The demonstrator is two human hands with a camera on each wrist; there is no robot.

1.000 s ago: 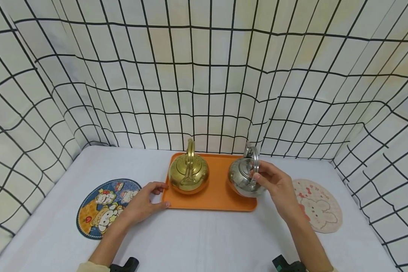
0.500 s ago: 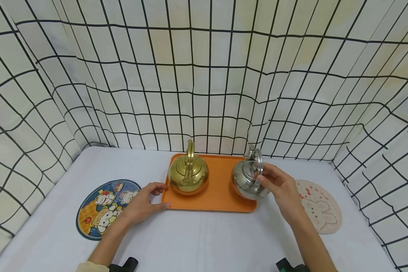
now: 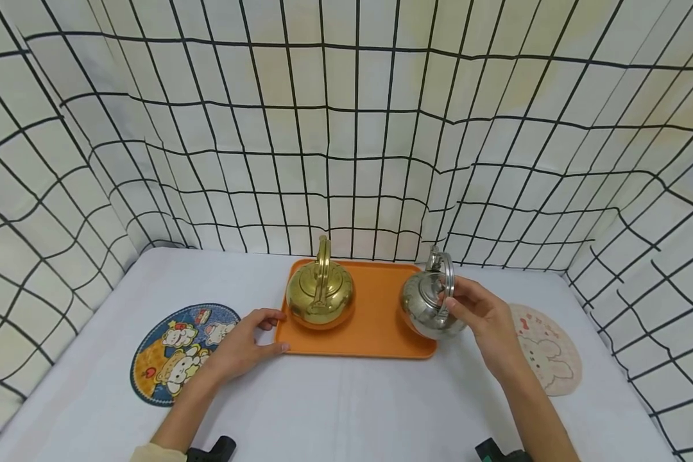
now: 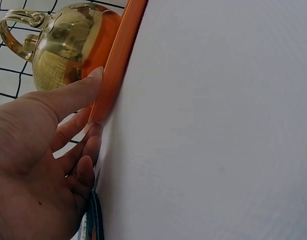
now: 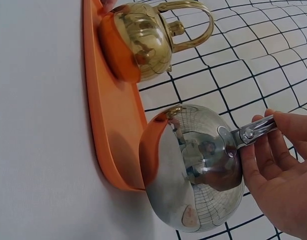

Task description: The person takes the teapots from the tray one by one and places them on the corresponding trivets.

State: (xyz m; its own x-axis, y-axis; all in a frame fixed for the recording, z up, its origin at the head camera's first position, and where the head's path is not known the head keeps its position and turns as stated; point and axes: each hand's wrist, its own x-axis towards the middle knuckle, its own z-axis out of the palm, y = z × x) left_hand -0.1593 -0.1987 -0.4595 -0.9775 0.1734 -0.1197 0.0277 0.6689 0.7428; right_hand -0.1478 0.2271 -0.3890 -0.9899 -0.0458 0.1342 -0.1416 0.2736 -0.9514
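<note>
My right hand [image 3: 487,321] grips the arched handle of a shiny silver teapot [image 3: 427,307] with thumb and fingers. In the right wrist view, the teapot's round body [image 5: 208,170] hangs out over the right end of the orange tray [image 3: 375,337]. A gold teapot [image 3: 319,300] of like shape stands on the tray's left part, its handle up. My left hand [image 3: 245,346] holds the tray's front left corner. In the left wrist view the thumb [image 4: 83,92] lies over the tray rim [image 4: 116,65], with the fingertips against its outer side.
A round blue and orange cartoon mat [image 3: 179,359] lies left, partly behind the left forearm. To the right is a round pink mat [image 3: 545,353] with a rabbit drawing. White cloth [image 3: 346,410] covers the table. A black grid net [image 3: 355,160] encloses the back and sides.
My right hand has moved the silver teapot slightly to the right, toward and past the tray's right edge. The left hand, the tray and the gold teapot have stayed in place.
</note>
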